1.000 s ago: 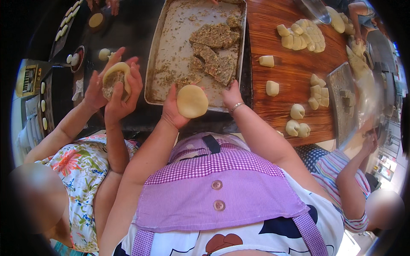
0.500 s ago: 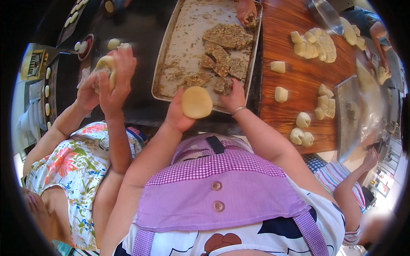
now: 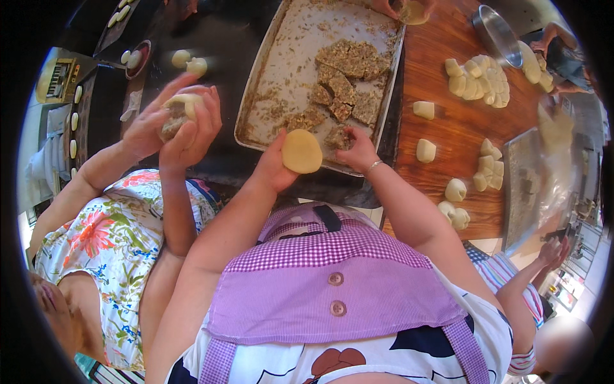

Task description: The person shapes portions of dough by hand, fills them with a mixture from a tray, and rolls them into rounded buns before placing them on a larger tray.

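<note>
Head view: my left hand (image 3: 274,165) holds a flat, round dough disc (image 3: 302,152), the fingers lying behind it and the thumb by its left edge, so the disc faces up to me just in front of the near edge of a metal tray (image 3: 281,70). My right hand (image 3: 360,152), with a bracelet (image 3: 375,166) on the wrist, is at the tray's near right corner, its thumb and fingers apart around the right side of a small lump of filling (image 3: 336,136); I cannot tell whether they are clamped on it. Beyond that lump, larger slabs of coarse, brownish filling (image 3: 355,59) lie on the tray's right half, with smears and crumbs over the rest. The tray sits on a black surface (image 3: 214,35). To the right, a wooden tabletop (image 3: 412,182) carries single dough pieces (image 3: 425,151), a cluster of dough (image 3: 480,80) and a steel bowl (image 3: 497,35) at its far end. On my left, a co-worker's hands (image 3: 199,131) cup dough around filling; at the top, another person's hand (image 3: 385,6) is beside a pale round of dough (image 3: 414,11).
</note>
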`<act>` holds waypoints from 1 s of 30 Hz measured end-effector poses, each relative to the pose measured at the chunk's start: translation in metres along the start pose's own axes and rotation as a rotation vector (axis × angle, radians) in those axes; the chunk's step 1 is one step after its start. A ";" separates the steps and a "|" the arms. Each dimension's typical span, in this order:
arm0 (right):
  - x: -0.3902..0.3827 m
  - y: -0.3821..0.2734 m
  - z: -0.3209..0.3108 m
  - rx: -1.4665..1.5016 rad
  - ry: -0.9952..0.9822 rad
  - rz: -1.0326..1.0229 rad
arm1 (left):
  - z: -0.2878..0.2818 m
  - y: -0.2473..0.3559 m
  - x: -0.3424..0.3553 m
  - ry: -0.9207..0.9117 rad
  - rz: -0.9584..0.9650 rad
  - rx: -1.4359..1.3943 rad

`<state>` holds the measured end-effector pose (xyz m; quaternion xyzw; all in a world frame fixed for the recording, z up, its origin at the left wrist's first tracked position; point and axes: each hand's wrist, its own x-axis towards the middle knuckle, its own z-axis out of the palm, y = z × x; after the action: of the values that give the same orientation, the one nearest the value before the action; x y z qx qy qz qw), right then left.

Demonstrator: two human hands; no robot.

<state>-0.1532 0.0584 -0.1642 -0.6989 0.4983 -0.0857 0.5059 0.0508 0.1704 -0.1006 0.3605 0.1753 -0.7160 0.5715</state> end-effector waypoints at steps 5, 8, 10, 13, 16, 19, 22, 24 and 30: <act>-0.016 -0.074 -0.037 -0.123 -0.078 -0.577 | 0.022 -0.004 0.002 -0.189 -0.082 0.026; -0.020 -0.124 -0.051 -0.424 -0.245 -0.592 | 0.034 -0.014 0.009 -0.230 -0.052 0.121; -0.017 -0.135 -0.058 -0.461 -0.226 -0.581 | 0.046 -0.010 0.005 -0.236 -0.044 0.130; -0.019 -0.130 -0.064 -0.093 0.041 -0.626 | 0.060 -0.004 -0.006 -0.264 -0.037 0.043; -0.026 -0.114 -0.051 0.703 0.020 -0.215 | 0.068 -0.003 -0.012 -0.313 -0.026 -0.009; -0.040 -0.103 -0.018 1.265 -0.279 0.207 | 0.080 -0.014 -0.010 -0.245 0.055 0.007; -0.041 -0.113 -0.007 1.444 -0.186 0.256 | 0.081 -0.021 -0.007 -0.124 0.139 0.035; -0.040 -0.109 -0.002 1.439 -0.158 0.207 | 0.085 -0.022 -0.010 -0.100 0.172 0.041; -0.047 -0.123 0.005 1.240 0.189 -0.032 | 0.093 -0.046 -0.009 0.090 0.525 0.307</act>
<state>-0.0980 0.0975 -0.0509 -0.2724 0.3881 -0.4278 0.7695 -0.0214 0.1282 -0.0388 0.5070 -0.0087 -0.5452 0.6675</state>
